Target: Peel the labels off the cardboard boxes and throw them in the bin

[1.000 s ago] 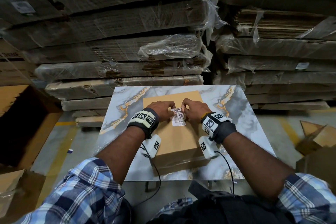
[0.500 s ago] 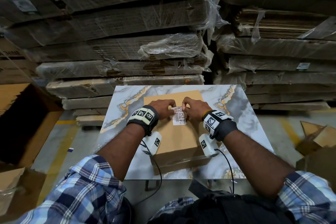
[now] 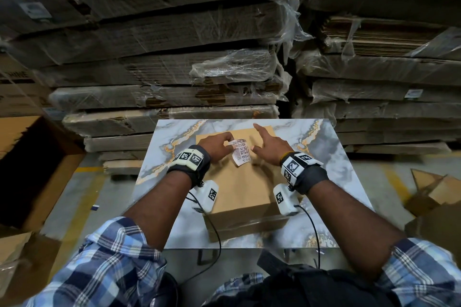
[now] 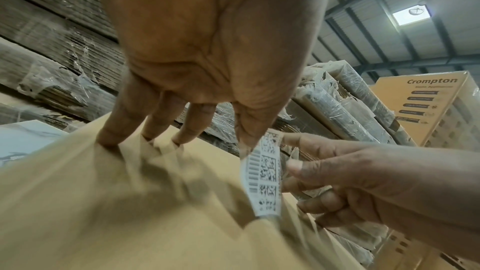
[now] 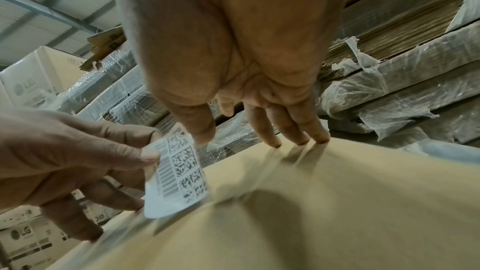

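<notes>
Mid-frame: left hand pinches label, lifting it; right hand, fingers spread, steadies box.

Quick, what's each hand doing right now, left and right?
Left hand: pinching the label.
Right hand: open, holding nothing, fingertips on the cardboard box.

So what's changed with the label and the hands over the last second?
The left hand has pulled the label up off the cardboard box; it now stands lifted, pinched at its left edge. The right hand has let go and spread its fingers on the box top. The box and the marble table stayed put.
</notes>
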Available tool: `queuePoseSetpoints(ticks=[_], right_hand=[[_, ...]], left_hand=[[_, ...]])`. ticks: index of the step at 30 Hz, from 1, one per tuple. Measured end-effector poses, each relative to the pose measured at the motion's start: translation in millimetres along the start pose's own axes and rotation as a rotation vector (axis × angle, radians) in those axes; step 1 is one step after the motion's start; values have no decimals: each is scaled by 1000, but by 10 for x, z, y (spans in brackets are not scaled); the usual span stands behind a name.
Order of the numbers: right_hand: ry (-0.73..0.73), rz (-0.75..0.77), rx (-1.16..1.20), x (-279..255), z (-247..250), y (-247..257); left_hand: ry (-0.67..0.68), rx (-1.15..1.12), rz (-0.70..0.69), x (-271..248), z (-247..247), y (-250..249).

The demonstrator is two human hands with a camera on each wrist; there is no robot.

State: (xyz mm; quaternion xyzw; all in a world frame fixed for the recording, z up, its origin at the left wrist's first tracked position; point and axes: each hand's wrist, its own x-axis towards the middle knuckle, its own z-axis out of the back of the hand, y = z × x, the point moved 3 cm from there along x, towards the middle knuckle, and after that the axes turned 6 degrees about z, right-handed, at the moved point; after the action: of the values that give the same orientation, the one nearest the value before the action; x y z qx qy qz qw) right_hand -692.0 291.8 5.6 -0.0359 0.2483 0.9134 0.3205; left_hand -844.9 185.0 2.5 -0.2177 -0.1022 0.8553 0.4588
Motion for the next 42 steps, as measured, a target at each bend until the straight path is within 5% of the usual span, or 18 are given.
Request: queuePoseSetpoints(ticks=[6,13,18,25,29,34,42], right_hand=[[212,-2,-257,-105,-289,26],[372,251,-315,-495,-658,264],[331,189,-347,-127,-498,162],[357,299,-388,-498,-733,184],[314,242,-367,-258,-635,113],[308,213,-339,-262,-711,163],[347,222,-355,-200,-610,141]], left_hand=[[-56,-402,46,-69,-20,199],[136,-339,-67,-208,-226,319],[130,-446,-71,-202,-326,394],[111,-433,-115,-211,-384,441],[107,-546,-104,-200,-372,459],[-39,-771,-19,-262,-295,422],[-205,-831,27,-199,-307,488]])
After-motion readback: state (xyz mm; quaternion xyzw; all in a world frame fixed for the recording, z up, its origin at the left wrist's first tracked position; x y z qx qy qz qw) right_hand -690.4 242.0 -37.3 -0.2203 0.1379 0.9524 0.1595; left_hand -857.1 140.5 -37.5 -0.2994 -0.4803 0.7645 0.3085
